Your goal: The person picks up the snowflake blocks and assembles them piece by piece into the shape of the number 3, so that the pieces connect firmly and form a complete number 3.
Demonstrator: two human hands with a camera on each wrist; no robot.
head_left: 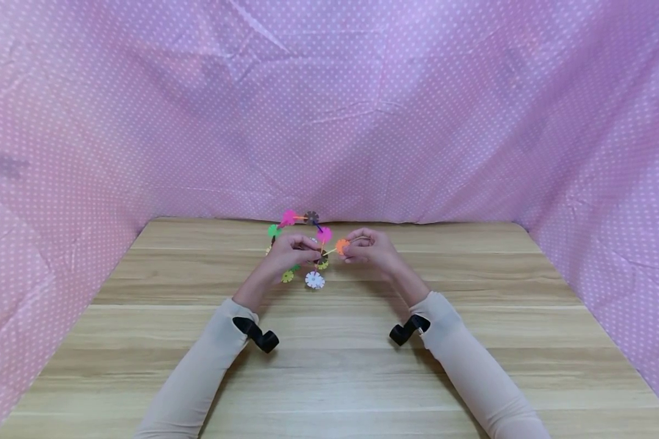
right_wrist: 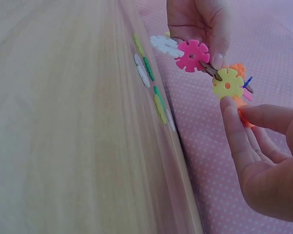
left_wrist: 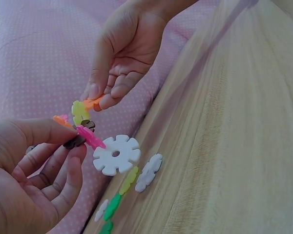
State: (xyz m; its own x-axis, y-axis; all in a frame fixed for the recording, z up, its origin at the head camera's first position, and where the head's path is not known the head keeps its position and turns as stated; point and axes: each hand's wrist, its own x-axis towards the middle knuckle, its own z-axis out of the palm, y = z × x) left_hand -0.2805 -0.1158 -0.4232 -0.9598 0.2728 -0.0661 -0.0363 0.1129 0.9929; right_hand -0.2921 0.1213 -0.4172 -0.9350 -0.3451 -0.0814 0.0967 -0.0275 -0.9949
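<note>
Notched plastic snowflake discs in several colours are slotted together edge to edge. My left hand [head_left: 285, 255] pinches a brown disc [left_wrist: 75, 142] between thumb and fingers. Joined near it are a pink disc [right_wrist: 192, 56] and a white disc [left_wrist: 118, 155]. A yellow disc [right_wrist: 228, 84] links the brown part to an orange disc [head_left: 342, 246], which my right hand [head_left: 374, 250] pinches with thumb and fingertips. Farther along, a pink disc [head_left: 289, 217] and a dark brown disc [head_left: 311, 217] show beyond the left hand. That hand hides part of the chain.
On the wooden table [head_left: 329, 378], near its far edge, are green discs [left_wrist: 112, 206], a yellow-green disc [left_wrist: 129, 180] and a white disc [left_wrist: 149, 172]. Whether these join the held piece I cannot tell. A pink dotted cloth [head_left: 329, 122] hangs behind the table.
</note>
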